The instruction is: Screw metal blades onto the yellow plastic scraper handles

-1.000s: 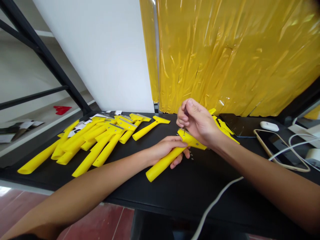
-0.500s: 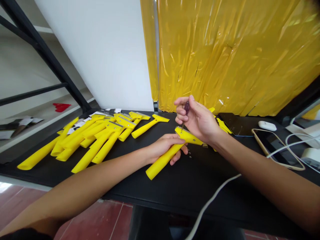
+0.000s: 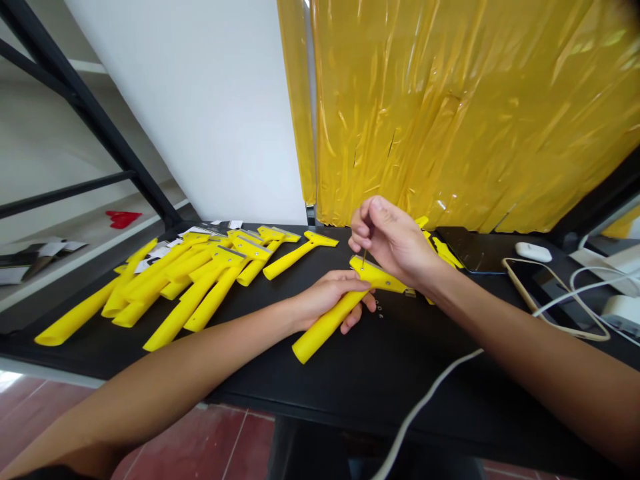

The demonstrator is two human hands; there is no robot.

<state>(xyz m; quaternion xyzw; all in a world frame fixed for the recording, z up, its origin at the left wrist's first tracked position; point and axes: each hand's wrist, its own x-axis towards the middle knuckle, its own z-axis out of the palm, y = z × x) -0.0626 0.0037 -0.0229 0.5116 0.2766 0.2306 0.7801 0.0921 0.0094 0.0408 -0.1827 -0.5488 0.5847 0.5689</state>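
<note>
My left hand [image 3: 335, 299] is wrapped round a yellow scraper [image 3: 327, 327] near its head, low over the black table. Above the scraper's head, my right hand [image 3: 387, 237] is closed round a screwdriver [image 3: 364, 257]. Its thin shaft points down to a screw in the scraper's head, while its handle is hidden by my fingers. A second screw shows further right on the head. Several small metal parts [image 3: 380, 309] lie on the table just right of my left fingertips. One yellow scraper [image 3: 295, 257] lies apart, left of my hands.
A pile of yellow scrapers [image 3: 175, 273] covers the left of the black table [image 3: 310, 393]. More yellow pieces [image 3: 443, 250] lie behind my right wrist. At the right are a dark tablet [image 3: 470, 248], a white earphone case [image 3: 533, 251], a phone [image 3: 550, 293] and white cables [image 3: 425, 400].
My right hand has turned, and its fingers have curled in around the screwdriver, hiding the handle that showed before. My left hand and the scraper have hardly moved.
</note>
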